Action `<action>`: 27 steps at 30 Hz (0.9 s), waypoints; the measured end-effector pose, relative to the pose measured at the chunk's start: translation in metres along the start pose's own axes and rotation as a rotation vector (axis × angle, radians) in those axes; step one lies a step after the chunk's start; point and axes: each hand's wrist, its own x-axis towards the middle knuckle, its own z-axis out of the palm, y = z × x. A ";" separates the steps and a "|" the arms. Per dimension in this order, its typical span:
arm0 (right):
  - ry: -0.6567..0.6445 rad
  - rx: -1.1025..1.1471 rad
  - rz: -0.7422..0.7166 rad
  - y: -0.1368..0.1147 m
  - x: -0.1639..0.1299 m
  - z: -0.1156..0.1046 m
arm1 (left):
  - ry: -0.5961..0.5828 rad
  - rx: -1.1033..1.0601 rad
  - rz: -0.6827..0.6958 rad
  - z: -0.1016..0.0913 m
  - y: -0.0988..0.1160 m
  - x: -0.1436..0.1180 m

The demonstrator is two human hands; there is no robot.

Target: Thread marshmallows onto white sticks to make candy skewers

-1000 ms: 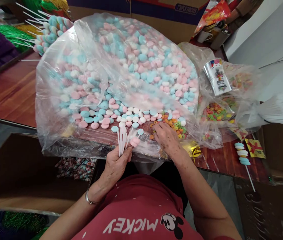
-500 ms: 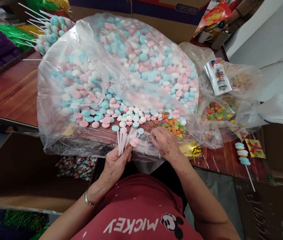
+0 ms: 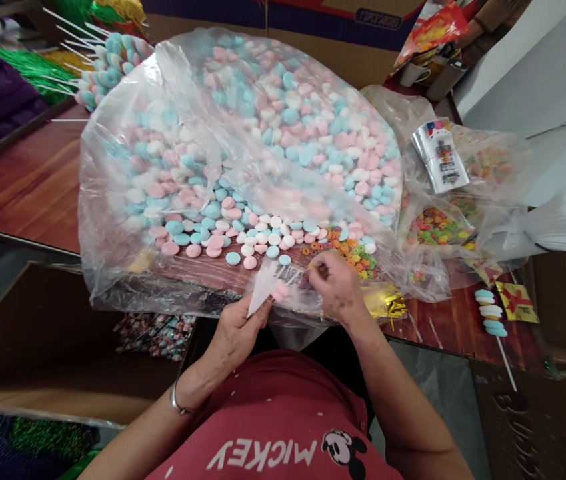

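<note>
My left hand (image 3: 237, 331) is closed around a bundle of thin white sticks (image 3: 259, 292) that point up and away from me. Pink candies (image 3: 279, 291) sit by the thumb, seemingly threaded on one of the sticks; motion blurs them. My right hand (image 3: 339, 288) hovers to the right, its thumb and forefinger pinched together. A tiny yellowish bit shows at those fingertips, too small to name. Just beyond them lies a pile of small coloured ring candies (image 3: 347, 252). Loose pink, blue and white round candies (image 3: 233, 259) are spread on the table in front of both hands.
A large clear plastic bag (image 3: 113, 180) full of round candies covers much of the table (image 3: 17, 187). Finished candy sticks (image 3: 113, 63) lie back left; one candy skewer (image 3: 491, 312) rests at right. A cardboard box (image 3: 37, 353) stands lower left. Silver packets (image 3: 441, 157) lie right.
The sticks in my left hand, fanned apart before, now appear as one tight, blurred bundle. My right hand has shifted slightly right, and the pink candies by my left thumb have moved slightly right too.
</note>
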 end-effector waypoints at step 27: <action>0.165 0.290 -0.225 -0.005 -0.027 0.018 | -0.026 0.052 0.098 0.007 0.003 0.003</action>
